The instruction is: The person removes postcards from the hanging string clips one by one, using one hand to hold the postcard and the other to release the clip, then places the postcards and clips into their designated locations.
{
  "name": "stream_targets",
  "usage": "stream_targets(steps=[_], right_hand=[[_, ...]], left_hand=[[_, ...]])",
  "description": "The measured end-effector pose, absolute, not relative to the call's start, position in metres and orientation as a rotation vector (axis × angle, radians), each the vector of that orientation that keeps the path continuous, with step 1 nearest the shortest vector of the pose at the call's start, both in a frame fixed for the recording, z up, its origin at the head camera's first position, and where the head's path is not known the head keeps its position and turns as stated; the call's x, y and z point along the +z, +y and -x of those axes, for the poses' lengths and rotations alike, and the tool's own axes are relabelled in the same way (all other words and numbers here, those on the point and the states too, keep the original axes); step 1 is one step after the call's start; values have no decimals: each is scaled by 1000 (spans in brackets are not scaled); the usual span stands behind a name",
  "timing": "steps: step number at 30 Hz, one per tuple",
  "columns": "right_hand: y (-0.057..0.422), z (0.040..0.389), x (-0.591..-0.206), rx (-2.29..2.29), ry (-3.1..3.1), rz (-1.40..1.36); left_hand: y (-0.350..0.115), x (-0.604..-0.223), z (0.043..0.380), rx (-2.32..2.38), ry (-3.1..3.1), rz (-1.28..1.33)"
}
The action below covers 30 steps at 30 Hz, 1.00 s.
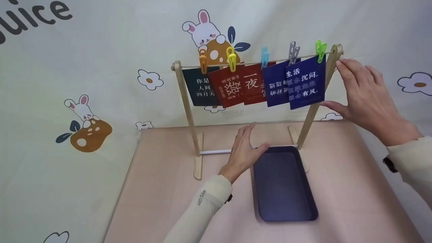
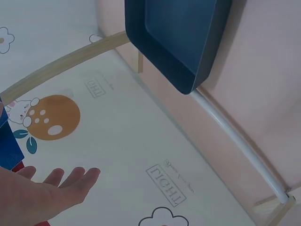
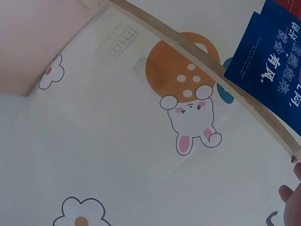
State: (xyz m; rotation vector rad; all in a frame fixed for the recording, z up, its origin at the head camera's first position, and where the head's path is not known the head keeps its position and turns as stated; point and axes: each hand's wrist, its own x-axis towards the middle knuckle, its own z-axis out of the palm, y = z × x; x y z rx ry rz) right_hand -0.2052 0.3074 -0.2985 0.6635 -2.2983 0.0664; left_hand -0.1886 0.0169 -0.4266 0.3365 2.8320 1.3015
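My right hand (image 1: 366,92) is beside the wooden rack's right post (image 1: 308,126), fingers extended near the post's top and thumb near the lower corner of the right-end blue card (image 1: 308,89). Whether it touches either is unclear. My left hand (image 1: 243,152) hovers with fingers extended, holding nothing, by the far-left corner of a dark blue tray (image 1: 283,189). Along the rack's string (image 1: 248,63) hang overlapping cards: a dark green card (image 1: 199,89), two red cards and two blue ones. Orange (image 1: 203,64), yellow, light blue, grey and green (image 1: 320,50) clothespins stand along the string.
The rack stands on wooden feet (image 1: 198,170) joined by a white bar (image 1: 216,152) low across the pink tabletop (image 1: 162,189). Behind it hangs a pale backdrop (image 1: 111,47) printed with rabbits and flowers. The tray lies in front of the rack's right half.
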Motion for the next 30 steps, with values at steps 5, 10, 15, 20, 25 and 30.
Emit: stream_targets(steps=[5,10,15,20,25,30], right_hand=[[307,208,-292,88,-2358,-633],[305,212,-280,81,-2429,-616],[300,216,-268,50,-2454,-609],[297,223,-255,37,-2484,-595],[294,229,-246,44,-2501,-600],[290,235,-240,27,-2499,-625]], left_hand=[[26,-419,194,1384,2787,-380],[34,-415,196,1469,2706,-403],[41,-413,198,1557,2618,-403],[50,-411,202,1667,2528,-405],[61,-412,206,1741,2471,-394],[75,-408,211,1804,2413,-337]])
